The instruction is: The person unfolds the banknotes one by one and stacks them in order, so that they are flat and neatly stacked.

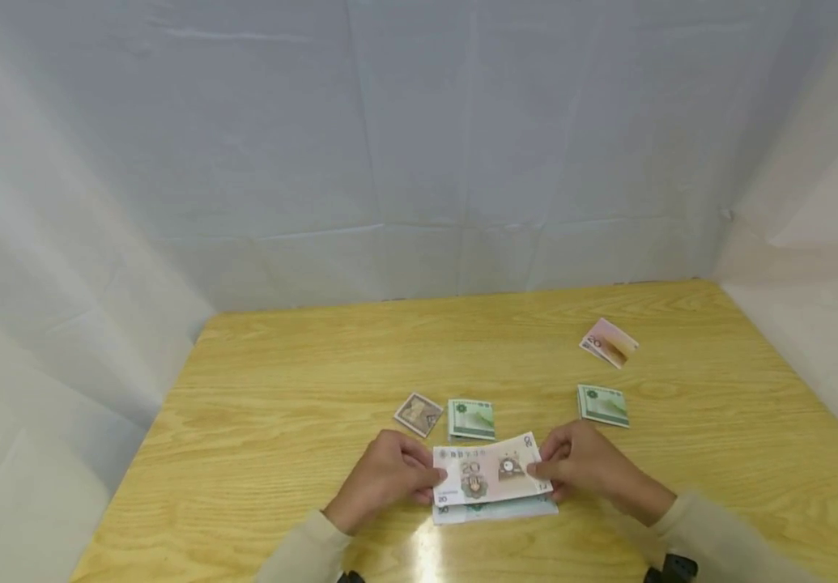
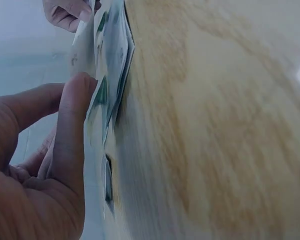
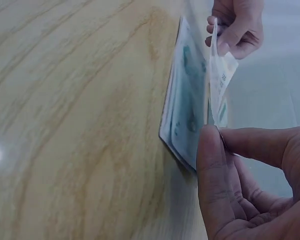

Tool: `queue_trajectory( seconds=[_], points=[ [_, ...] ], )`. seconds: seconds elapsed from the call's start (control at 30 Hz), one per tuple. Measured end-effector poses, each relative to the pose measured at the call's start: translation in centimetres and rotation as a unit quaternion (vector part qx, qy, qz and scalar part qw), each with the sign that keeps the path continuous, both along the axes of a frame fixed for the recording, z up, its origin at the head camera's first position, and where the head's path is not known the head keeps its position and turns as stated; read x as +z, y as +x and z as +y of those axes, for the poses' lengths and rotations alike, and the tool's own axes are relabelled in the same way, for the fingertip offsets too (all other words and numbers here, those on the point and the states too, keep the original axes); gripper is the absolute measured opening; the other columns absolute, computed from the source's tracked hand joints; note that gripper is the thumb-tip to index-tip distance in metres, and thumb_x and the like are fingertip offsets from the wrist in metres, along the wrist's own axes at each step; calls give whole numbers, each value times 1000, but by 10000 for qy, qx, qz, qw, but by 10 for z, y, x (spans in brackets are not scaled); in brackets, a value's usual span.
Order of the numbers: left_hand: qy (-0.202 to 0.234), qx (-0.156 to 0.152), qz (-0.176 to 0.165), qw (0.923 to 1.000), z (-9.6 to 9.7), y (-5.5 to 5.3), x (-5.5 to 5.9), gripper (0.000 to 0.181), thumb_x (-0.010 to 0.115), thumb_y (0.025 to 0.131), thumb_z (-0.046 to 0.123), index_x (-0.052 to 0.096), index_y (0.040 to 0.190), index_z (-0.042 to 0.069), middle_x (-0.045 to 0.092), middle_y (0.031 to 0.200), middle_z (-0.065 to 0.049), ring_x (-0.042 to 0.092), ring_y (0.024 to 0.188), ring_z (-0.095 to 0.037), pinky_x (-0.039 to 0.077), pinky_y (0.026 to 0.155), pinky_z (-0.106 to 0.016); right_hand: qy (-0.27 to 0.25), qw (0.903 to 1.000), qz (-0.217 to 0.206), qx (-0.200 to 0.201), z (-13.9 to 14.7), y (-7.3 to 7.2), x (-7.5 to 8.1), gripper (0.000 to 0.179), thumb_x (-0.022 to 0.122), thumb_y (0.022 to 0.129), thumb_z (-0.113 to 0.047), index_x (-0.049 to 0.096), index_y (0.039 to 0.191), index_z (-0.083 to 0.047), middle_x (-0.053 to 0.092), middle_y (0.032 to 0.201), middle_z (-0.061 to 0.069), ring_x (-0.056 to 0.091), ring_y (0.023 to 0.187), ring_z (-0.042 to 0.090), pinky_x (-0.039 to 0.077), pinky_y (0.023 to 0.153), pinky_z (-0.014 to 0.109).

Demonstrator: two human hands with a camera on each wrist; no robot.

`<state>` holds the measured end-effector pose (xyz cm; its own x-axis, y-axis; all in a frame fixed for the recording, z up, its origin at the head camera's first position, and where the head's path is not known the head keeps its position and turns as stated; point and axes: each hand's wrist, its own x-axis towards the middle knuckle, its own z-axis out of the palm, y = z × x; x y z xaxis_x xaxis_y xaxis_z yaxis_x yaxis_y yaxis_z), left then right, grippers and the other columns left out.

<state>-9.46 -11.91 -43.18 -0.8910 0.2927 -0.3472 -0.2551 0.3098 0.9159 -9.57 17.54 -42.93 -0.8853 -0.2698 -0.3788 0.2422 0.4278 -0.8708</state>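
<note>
A pale pinkish banknote marked 20 (image 1: 487,470) is stretched between both hands. My left hand (image 1: 388,474) pinches its left edge, thumb on top; my right hand (image 1: 589,465) pinches the right edge the same way. Just beneath it, blue-green banknotes (image 1: 499,511) lie stacked on the table, mostly covered in the head view. From the right wrist, the held note (image 3: 216,85) stands apart from that stack (image 3: 182,105). Beyond the hands are a folded brown note (image 1: 419,414) and a folded green note (image 1: 472,419).
Right of these, a second folded green note (image 1: 603,405) lies near the right hand. Farther back is a folded pink 20 note (image 1: 610,342). The wooden table (image 1: 302,356) is bordered by white sheeting (image 1: 419,162) at the back and sides.
</note>
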Motion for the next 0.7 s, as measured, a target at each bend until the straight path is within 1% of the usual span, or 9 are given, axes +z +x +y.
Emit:
queue_trajectory(
  seconds=[0.13,0.27,0.43,0.57,0.7],
  points=[
    [-328,-155,47,9993,1,0,-1,15,81,82,0,68,88,-4,70,72,-11,69,59,-16,64,58,-31,89,9999,82,59,-2,2,-2,20,81,86,-9,65,83,1,66,71,9,65,54,17,63,53,35],
    [-617,-244,146,9977,3,0,-2,15,82,80,1,68,83,-2,68,71,-10,67,58,-16,63,56,-28,258,9994,191,154,-4,4,-4,20,82,85,-9,64,81,0,64,66,8,63,52,15,61,50,33],
    [-965,-408,385,9937,6,0,-3,17,83,79,1,67,76,1,67,66,-8,67,55,-15,62,52,-28,381,9988,218,223,-4,5,-6,22,82,85,-8,62,81,-1,62,61,7,62,50,14,61,48,33],
    [-1351,-586,735,9864,8,1,-1,21,85,78,3,66,69,6,65,60,-4,65,51,-14,60,47,-27,420,9986,275,184,-4,5,-7,26,83,83,-7,58,81,-1,61,59,7,60,48,14,60,47,33],
    [-1715,-770,1122,9757,7,2,0,26,87,78,8,64,65,10,63,55,1,60,46,-12,53,41,-22,448,9982,334,202,-2,5,-8,30,84,83,-9,55,82,-2,62,60,8,61,48,15,60,47,33]
  ],
)
